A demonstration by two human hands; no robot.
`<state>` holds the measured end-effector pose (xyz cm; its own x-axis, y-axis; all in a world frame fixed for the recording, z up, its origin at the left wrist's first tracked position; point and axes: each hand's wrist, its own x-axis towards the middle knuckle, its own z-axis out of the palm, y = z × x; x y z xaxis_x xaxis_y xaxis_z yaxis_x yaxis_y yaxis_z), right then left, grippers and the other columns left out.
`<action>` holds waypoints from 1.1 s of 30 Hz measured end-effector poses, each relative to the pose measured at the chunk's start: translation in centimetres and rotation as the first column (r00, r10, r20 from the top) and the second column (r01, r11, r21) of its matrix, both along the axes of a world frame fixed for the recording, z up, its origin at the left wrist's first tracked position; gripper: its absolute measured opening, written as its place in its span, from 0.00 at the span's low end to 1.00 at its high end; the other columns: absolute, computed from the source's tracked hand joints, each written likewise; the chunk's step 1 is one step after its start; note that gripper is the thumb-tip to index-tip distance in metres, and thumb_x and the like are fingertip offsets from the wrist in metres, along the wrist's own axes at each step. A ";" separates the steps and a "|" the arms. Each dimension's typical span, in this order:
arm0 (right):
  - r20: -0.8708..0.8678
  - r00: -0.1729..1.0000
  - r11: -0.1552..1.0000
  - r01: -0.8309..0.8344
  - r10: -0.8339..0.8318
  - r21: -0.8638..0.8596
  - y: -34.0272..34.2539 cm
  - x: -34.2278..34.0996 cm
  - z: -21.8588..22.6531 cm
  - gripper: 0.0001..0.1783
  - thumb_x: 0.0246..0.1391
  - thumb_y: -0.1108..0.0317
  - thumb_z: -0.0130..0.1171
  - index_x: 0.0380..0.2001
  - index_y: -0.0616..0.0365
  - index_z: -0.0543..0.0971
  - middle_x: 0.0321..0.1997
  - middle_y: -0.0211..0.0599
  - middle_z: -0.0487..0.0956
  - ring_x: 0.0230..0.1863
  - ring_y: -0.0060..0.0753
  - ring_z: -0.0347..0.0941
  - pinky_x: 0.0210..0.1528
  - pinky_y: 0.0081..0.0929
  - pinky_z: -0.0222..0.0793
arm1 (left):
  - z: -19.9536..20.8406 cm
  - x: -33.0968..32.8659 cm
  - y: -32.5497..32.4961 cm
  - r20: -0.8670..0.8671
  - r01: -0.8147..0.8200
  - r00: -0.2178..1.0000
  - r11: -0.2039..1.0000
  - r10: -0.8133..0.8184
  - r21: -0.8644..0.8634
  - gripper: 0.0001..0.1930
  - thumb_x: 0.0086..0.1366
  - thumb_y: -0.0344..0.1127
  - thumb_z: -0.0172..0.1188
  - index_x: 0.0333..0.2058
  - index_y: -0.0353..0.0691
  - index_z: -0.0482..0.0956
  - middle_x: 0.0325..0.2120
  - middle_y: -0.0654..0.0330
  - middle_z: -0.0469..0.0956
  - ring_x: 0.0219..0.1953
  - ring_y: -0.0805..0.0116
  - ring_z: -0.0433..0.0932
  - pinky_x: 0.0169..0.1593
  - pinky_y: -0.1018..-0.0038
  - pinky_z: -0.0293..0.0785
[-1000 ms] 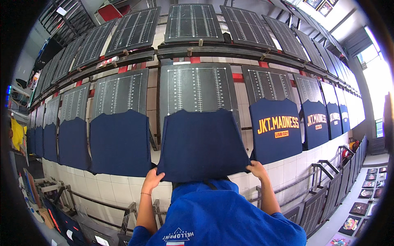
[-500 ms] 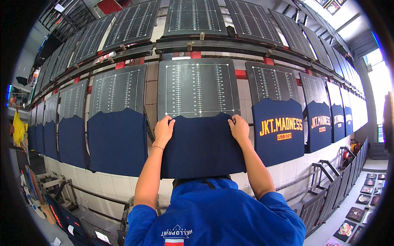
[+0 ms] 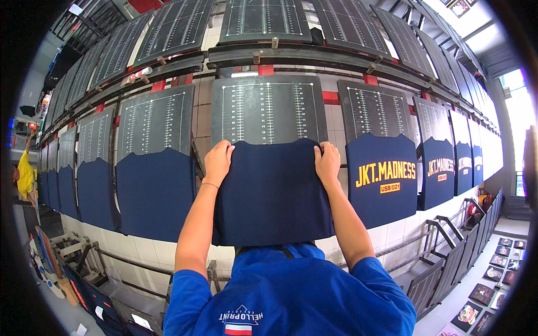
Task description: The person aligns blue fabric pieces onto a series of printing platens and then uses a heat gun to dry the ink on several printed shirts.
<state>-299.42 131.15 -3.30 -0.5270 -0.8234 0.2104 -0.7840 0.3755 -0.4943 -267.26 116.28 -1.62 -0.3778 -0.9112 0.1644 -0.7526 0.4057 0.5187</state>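
Straight ahead of me a plain navy fabric panel [image 3: 272, 193], cut like a shirt body, lies over the lower part of a black printing board [image 3: 249, 103] with white ruler marks. My left hand [image 3: 217, 161] pinches the panel's upper left corner. At the upper right corner my right hand [image 3: 327, 162] grips the cloth between thumb and fingers. The panel's curved neck edge runs between both hands, covering the lower ends of the ruler lines. Its bottom edge reaches close to my body.
Plain navy panels [image 3: 154, 193] cover boards to the left; panels with yellow-orange lettering [image 3: 384, 193] lie on boards to the right. A second row of marked boards [image 3: 263, 22] stands behind a dark rail [image 3: 314, 54]. A person in yellow [image 3: 25, 173] is at far left.
Both hands have slid the panel farther up the board, hiding more of the ruler marks. At far left, the person in yellow now has an arm raised.
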 end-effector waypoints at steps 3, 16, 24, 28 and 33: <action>-0.072 0.997 0.999 0.001 -0.004 -0.041 -0.1 0.6 0.6 0.12 0.56 0.65 0.61 0.40 0.59 0.75 0.39 0.45 0.77 0.44 0.51 0.73 0.46 0.46 0.66 | 1.6 -1.6 1.1 0.027 -0.018 0.999 0.982 0.024 -0.189 0.10 0.65 0.39 0.59 0.34 0.37 0.75 0.33 0.50 0.77 0.37 0.46 0.76 0.41 0.56 0.72; -0.508 0.827 0.917 0.365 -0.241 0.159 4.8 0.2 -0.2 0.40 0.60 0.48 0.55 0.62 0.72 0.63 0.70 0.63 0.59 0.72 0.62 0.53 0.70 0.61 0.46 | 3.4 7.3 3.9 0.277 -0.081 0.953 0.982 0.126 -0.168 0.30 0.72 0.42 0.48 0.64 0.26 0.59 0.67 0.40 0.56 0.70 0.40 0.52 0.71 0.50 0.48; -0.272 0.740 0.788 -0.560 0.615 0.257 -2.5 19.4 0.0 0.39 0.62 0.45 0.49 0.67 0.61 0.61 0.74 0.44 0.58 0.75 0.49 0.49 0.74 0.54 0.44 | 4.4 0.2 19.7 -0.152 0.101 0.985 0.988 -0.083 0.117 0.30 0.71 0.38 0.51 0.66 0.28 0.58 0.68 0.40 0.55 0.72 0.41 0.49 0.72 0.49 0.45; -0.102 0.823 0.793 -0.493 0.558 0.357 -1.6 13.5 5.3 0.41 0.58 0.44 0.55 0.66 0.61 0.63 0.72 0.45 0.61 0.74 0.50 0.51 0.72 0.56 0.45 | 4.3 1.7 24.8 -0.185 0.068 0.982 0.974 -0.028 0.214 0.27 0.71 0.37 0.51 0.63 0.28 0.62 0.66 0.40 0.60 0.70 0.43 0.56 0.71 0.54 0.52; -0.340 0.940 0.964 0.130 -0.045 0.230 10.6 -8.3 2.2 0.40 0.65 0.45 0.46 0.66 0.71 0.59 0.72 0.60 0.57 0.75 0.62 0.46 0.73 0.59 0.41 | 5.9 -7.0 26.6 -0.476 0.435 0.843 0.838 -0.251 0.329 0.22 0.71 0.37 0.53 0.59 0.31 0.70 0.62 0.44 0.68 0.64 0.48 0.67 0.67 0.63 0.62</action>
